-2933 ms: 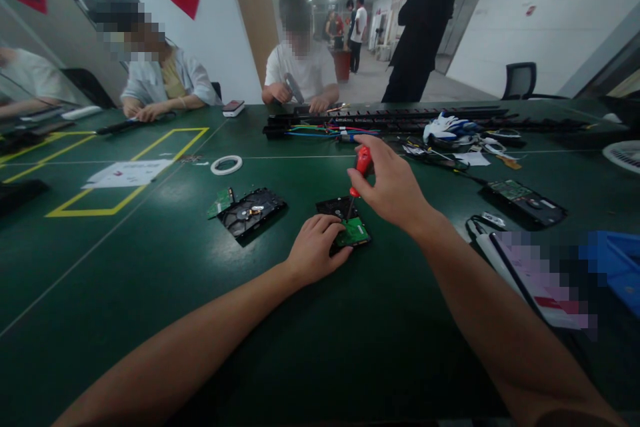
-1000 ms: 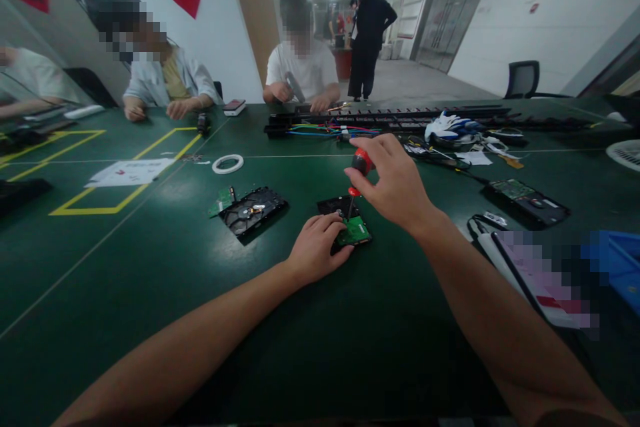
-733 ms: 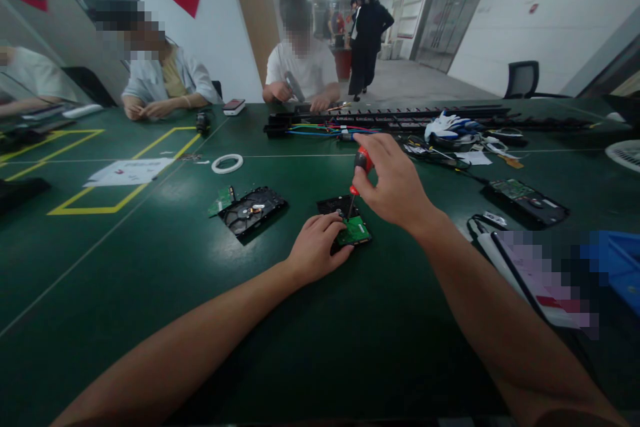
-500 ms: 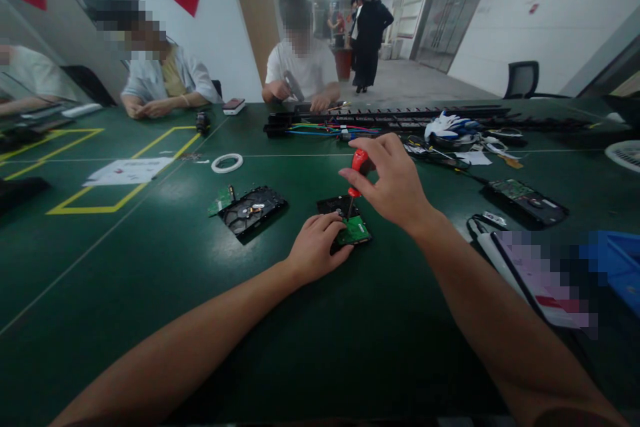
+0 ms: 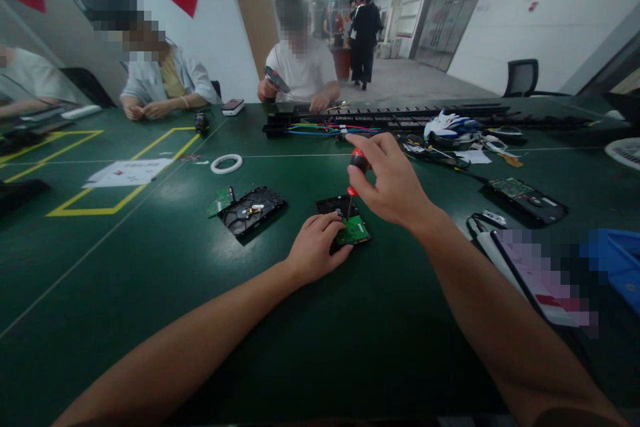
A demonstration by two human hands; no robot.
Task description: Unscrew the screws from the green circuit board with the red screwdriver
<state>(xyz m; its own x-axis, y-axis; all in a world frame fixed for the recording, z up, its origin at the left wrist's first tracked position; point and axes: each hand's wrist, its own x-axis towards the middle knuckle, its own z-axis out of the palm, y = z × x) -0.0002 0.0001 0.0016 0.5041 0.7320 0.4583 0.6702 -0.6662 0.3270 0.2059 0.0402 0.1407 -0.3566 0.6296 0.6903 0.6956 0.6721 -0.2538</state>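
A black hard drive with a green circuit board [image 5: 357,231] lies on the green table. My left hand [image 5: 316,248] rests on its near left side, fingers wrapped round the edge and partly hiding it. My right hand [image 5: 393,180] grips the red and black handle of a screwdriver [image 5: 359,160] between thumb and fingers. The screwdriver stands nearly upright, its shaft reaching down to the drive beside my left fingertips. To the left lies an opened black drive case [image 5: 254,211], with a small green board [image 5: 220,201] at its left edge.
A white ring [image 5: 227,164] and a paper sheet [image 5: 127,173] lie to the left. Black rails with wires [image 5: 390,121] and gloves [image 5: 450,127] stretch across the back. Another drive [image 5: 525,201] and a blue bin [image 5: 617,267] are at right. People sit opposite; one holds a tool [image 5: 277,79].
My right thumb and fingers have shifted round the screwdriver handle and closed on it. My left hand and the drive have stayed in place. The person opposite has raised the tool.
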